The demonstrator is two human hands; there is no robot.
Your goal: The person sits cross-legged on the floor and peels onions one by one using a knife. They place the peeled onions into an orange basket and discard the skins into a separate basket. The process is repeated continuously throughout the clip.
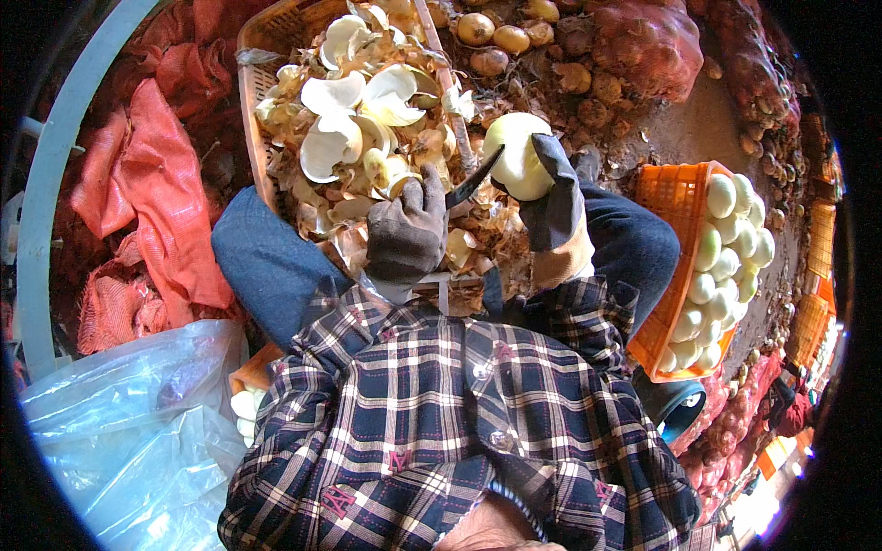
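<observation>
My left hand [406,231], in a dark work glove, is closed round the handle end of a small dark-bladed knife [474,180]. The blade slants up to the right, its tip by the side of a pale peeled onion [515,155]. My right hand [558,196], also gloved, grips that onion from its right side. Below and left of the onion, an orange plastic crate [256,148] holds heaped onion skins and thick white onion layers [331,148]. The left fingertips are close to a curved piece of peel. My left fingers partly hide the knife's handle.
On the right stands an orange crate [679,275] full of peeled onions [720,289]. Unpeeled onions [475,29] and red mesh sacks [644,48] lie ahead. Red sacking [165,200], clear plastic sheeting [151,441] and a pale curved metal bar [52,186] are at the left.
</observation>
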